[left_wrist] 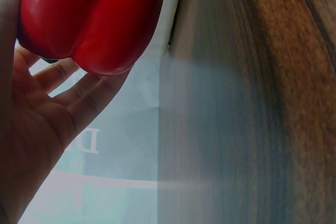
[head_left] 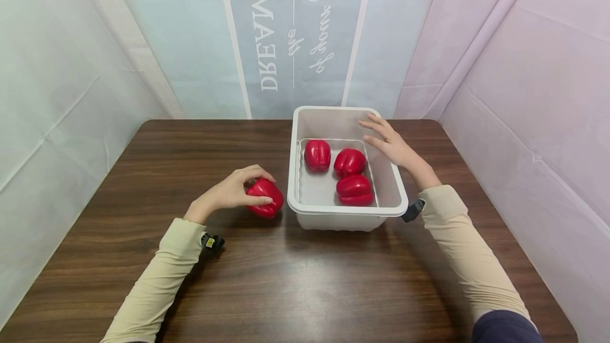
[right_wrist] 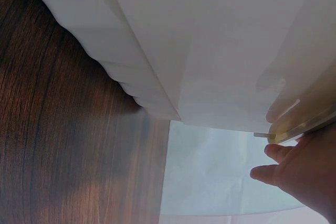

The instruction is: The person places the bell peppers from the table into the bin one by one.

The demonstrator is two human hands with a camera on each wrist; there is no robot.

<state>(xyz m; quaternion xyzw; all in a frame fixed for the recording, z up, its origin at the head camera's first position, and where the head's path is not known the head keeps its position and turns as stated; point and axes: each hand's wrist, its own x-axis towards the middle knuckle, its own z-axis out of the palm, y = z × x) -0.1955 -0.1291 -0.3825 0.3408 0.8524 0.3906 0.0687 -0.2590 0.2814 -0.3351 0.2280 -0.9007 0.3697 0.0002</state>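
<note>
In the head view my left hand (head_left: 232, 189) grips a red bell pepper (head_left: 267, 198) just left of a white plastic bin (head_left: 348, 209). The left wrist view shows the thumb on one side of this pepper (left_wrist: 94, 19) and the fingers (left_wrist: 86, 95) on the other; whether it touches the table I cannot tell. Three more red peppers lie inside the bin: one at the left (head_left: 317, 155), one at the right (head_left: 350, 163) and one nearer the front (head_left: 355, 190). My right hand (head_left: 393, 144) is at the bin's right rim, fingers spread and holding nothing.
The bin stands toward the back of a dark wooden table (head_left: 305, 279). Pale cloth hangs behind the table, with printed lettering (head_left: 267, 30), and also along the left (head_left: 57, 94) and right (head_left: 538, 94) sides. A small black camera is strapped to each wrist.
</note>
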